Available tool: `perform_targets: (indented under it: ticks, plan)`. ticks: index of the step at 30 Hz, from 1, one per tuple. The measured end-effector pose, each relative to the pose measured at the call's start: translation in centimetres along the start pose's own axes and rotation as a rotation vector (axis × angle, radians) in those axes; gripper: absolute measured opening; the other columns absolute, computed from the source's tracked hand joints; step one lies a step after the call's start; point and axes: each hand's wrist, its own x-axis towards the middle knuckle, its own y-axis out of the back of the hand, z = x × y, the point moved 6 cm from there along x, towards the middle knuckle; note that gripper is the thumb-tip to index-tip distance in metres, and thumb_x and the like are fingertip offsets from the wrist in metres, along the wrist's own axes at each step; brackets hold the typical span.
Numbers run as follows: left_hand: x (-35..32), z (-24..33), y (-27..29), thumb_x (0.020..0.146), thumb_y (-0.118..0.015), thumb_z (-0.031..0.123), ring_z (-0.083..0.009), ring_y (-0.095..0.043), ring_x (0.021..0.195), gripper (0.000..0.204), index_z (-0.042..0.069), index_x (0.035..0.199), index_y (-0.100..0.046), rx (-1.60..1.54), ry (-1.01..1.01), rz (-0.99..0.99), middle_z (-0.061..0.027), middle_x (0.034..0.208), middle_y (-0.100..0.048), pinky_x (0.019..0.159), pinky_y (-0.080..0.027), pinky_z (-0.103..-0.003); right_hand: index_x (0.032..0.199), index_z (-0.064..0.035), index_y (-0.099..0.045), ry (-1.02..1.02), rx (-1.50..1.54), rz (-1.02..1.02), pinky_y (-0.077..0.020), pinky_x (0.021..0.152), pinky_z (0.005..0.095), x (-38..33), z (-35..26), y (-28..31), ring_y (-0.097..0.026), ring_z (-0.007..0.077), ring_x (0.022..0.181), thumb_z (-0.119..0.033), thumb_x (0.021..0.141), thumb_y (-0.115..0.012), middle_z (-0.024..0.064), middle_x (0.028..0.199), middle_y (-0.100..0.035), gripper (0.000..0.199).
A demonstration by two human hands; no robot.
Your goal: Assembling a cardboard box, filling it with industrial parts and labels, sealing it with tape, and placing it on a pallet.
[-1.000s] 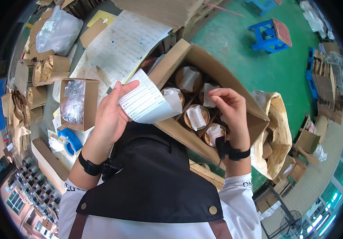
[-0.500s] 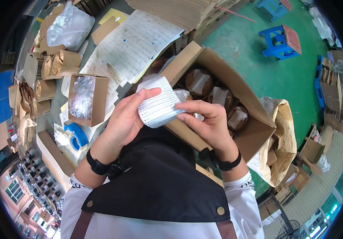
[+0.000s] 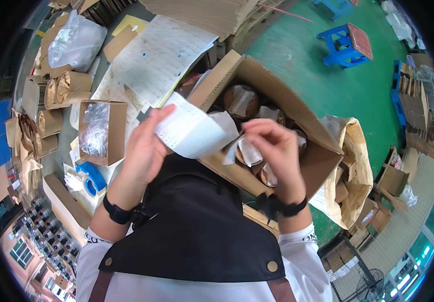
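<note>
My left hand point(image 3: 144, 148) holds a curled white sheet of labels point(image 3: 189, 132) up in front of my chest. My right hand point(image 3: 275, 151) is beside it, its fingers pinching a small white label piece point(image 3: 249, 149) at the sheet's right edge. Behind both hands stands an open brown cardboard box point(image 3: 307, 126) holding several round brown parts wrapped in clear plastic point(image 3: 240, 100). I wear a black apron and a black band on each wrist.
On the left table lie a large handwritten paper point(image 3: 161, 58), a small open carton with a plastic bag point(image 3: 101, 132), a blue tape roll point(image 3: 92, 178) and several small brown cartons point(image 3: 58, 93). A blue stool point(image 3: 345, 43) stands on the green floor. Crumpled brown paper point(image 3: 355, 166) lies right of the box.
My right hand came out of the box and met the label sheet, then drew a small piece off to the right. My left hand raised the sheet slightly.
</note>
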Motion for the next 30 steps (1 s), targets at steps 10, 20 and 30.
perform_targets:
  ticks: [10, 20, 30]
  plan:
    - [-0.7, 2.3, 0.9, 0.103, -0.031, 0.032, -0.0283, -0.052, 0.12, 0.052, -0.009, 0.133, -0.04, -0.008, -0.051, -0.015, -0.0215, 0.132, -0.049, 0.103, -0.041, -0.041, 0.115, -0.0004, -0.055, 0.112, -0.967, 0.347, -0.0515, 0.075, 0.0342, 2.5, 15.2, 15.0, -0.063, 0.0251, 0.082, -0.016, 0.071, -0.078, 0.0139, 0.09, -0.065, 0.052]
    - [-0.6, 0.7, -1.4, 0.082, -0.064, -0.007, -0.0185, -0.057, 0.11, 0.055, 0.0, 0.134, -0.046, 0.005, -0.092, -0.111, -0.0128, 0.123, -0.057, 0.098, -0.045, -0.032, 0.117, 0.0022, -0.047, 0.099, -1.189, 0.501, -0.0466, 0.082, 0.0406, 2.2, 8.3, 8.6, -0.057, 0.0356, 0.092, -0.026, 0.07, -0.08, 0.0189, 0.101, -0.058, 0.064]
    - [-0.9, -0.3, -2.5, 0.087, -0.062, 0.004, -0.0218, -0.059, 0.111, 0.041, -0.004, 0.126, -0.052, 0.186, 0.162, -0.296, -0.0155, 0.121, -0.059, 0.095, -0.047, -0.035, 0.117, -0.0041, -0.059, 0.087, -0.143, -0.234, -0.0485, 0.074, 0.0253, -0.3, -3.5, -5.4, -0.064, 0.0122, 0.081, 0.004, 0.08, -0.068, 0.0039, 0.083, -0.069, 0.038]
